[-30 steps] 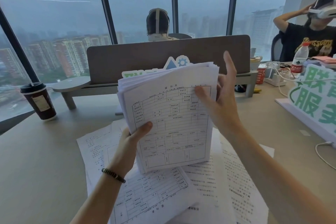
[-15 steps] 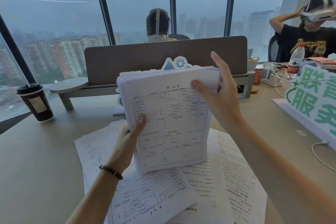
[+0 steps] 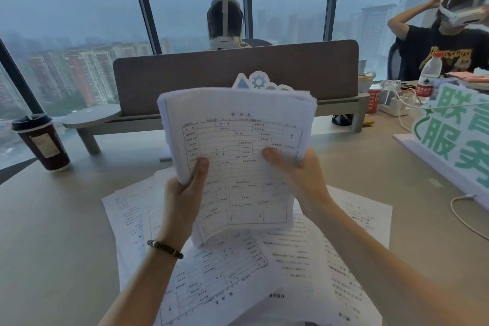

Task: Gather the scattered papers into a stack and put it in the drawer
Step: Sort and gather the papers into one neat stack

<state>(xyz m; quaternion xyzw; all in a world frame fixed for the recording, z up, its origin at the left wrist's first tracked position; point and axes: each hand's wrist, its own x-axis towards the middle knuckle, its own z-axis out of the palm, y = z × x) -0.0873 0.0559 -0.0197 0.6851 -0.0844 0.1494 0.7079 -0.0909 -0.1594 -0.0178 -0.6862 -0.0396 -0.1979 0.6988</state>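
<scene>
left hand point(image 3: 182, 193) + right hand point(image 3: 299, 174) grip paper stack point(image 3: 238, 145) | form print illegible | sign point(image 3: 455, 130) "服"

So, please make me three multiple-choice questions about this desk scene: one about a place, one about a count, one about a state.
1. Where does the coffee cup stand?
A. far left of the desk
B. on the loose sheets
C. beside the water bottle

2. How many hands hold the paper stack?
A. none
B. one
C. two

3. How do the loose sheets lie?
A. flat and spread on the desk
B. rolled up
C. crumpled into balls

Answers: 1 A, it stands alone at the left edge. 2 C, the left hand and right hand both grip it. 3 A, they overlap flat under the stack.
</scene>
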